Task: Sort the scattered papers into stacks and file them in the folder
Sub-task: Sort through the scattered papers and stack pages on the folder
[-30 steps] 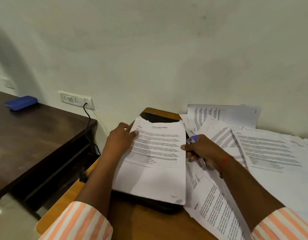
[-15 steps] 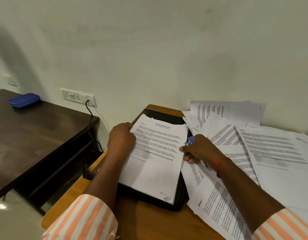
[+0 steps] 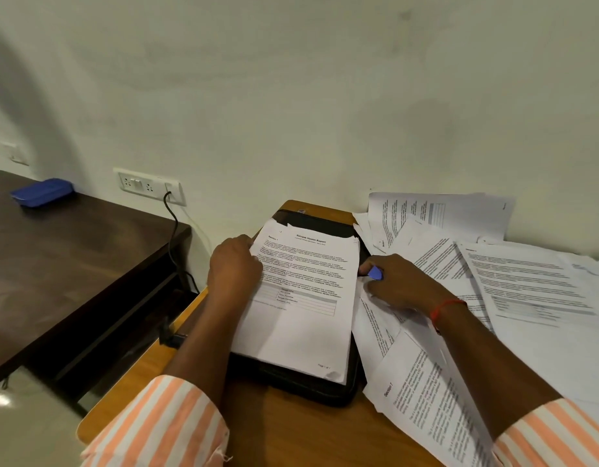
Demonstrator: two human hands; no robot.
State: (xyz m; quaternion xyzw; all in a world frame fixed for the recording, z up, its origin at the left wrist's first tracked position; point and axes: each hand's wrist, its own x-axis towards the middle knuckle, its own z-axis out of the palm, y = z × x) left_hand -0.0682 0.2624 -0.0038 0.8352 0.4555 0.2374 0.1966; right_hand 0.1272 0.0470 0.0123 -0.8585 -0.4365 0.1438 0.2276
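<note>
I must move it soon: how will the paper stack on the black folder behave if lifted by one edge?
The paper stack probably droops, being thin loose sheets. No clip shows and its top edges look uneven, so sheets may fan apart. It likely slides on the folder.

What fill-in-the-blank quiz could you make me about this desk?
The stack lies on a ____ folder.
The left hand holds the stack's ____ edge.
The right hand grips a small ____ object.
Loose papers spread to the folder's ____ side.
Missing: black, left, blue, right.
</note>
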